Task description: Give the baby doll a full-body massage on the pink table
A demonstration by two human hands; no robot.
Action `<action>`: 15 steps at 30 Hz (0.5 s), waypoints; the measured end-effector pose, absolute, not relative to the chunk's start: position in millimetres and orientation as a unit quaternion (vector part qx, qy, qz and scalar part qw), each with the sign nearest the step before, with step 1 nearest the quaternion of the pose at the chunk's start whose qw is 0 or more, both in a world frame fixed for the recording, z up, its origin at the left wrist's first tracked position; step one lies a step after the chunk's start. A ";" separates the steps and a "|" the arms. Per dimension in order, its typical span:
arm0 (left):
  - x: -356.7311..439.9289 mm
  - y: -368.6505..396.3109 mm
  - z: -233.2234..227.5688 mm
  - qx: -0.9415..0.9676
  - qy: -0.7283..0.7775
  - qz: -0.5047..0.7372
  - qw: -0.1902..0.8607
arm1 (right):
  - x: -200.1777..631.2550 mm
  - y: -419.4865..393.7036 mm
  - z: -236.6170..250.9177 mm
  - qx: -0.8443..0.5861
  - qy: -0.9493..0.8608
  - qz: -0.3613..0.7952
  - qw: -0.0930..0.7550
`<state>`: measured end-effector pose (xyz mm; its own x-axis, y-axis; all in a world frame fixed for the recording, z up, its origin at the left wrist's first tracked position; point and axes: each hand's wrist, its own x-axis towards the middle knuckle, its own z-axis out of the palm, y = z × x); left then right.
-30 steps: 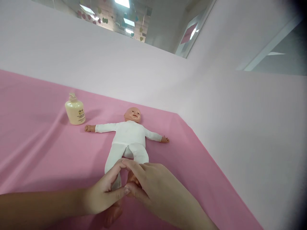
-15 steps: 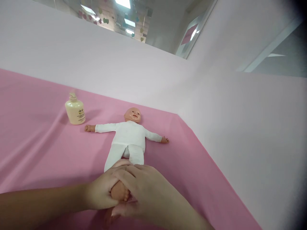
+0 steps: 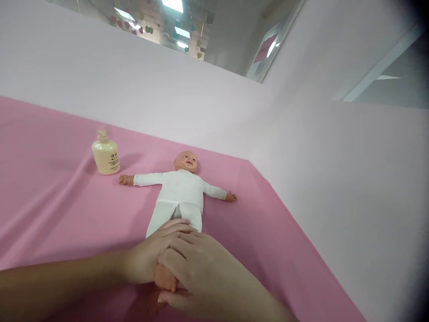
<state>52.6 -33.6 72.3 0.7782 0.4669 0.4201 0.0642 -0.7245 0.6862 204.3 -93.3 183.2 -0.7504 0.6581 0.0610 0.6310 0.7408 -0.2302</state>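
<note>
Doll: a baby doll (image 3: 181, 192) in white clothes lies on its back in the middle of the frame, arms spread out, head toward the far wall.
Doll's foot: one bare foot (image 3: 165, 276) shows in the lower middle of the frame, between the two hands; the other foot is hidden under them.
Left hand: the left hand (image 3: 152, 257) comes in from the lower left, its fingers curled around the doll's lower leg, so it is closed on the leg.
Right hand: the right hand (image 3: 204, 273) comes from the lower right and lies over the left one, fingers bent down around the foot, thumb below it; it grips the foot.
Bottle: a pale yellow pump bottle (image 3: 106, 155) stands upright in the upper left part of the cloth, near the doll's hand but not touching it.
Cloth: a pink cloth (image 3: 60, 201) covers the surface, with some long folds on the left.
Step in hand: I judge that the hands are rubbing or pressing the doll's foot and lower leg, like a massage.
Next move calls for: probably a soft, even grip, with one hand steadying the leg while the other slides, so the doll does not shift on the cloth.
</note>
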 end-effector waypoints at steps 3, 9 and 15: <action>51.1 -31.6 73.0 0.872 0.168 0.307 0.342 | 203.7 -94.5 183.0 -0.350 -0.929 0.092 0.081; 50.8 -33.0 73.8 0.874 0.160 0.329 0.321 | 204.8 -91.5 184.4 -0.355 -0.919 0.153 0.079; 52.7 -36.3 84.4 0.876 0.170 0.321 0.317 | 205.1 -82.8 169.5 -0.327 -0.927 0.127 0.133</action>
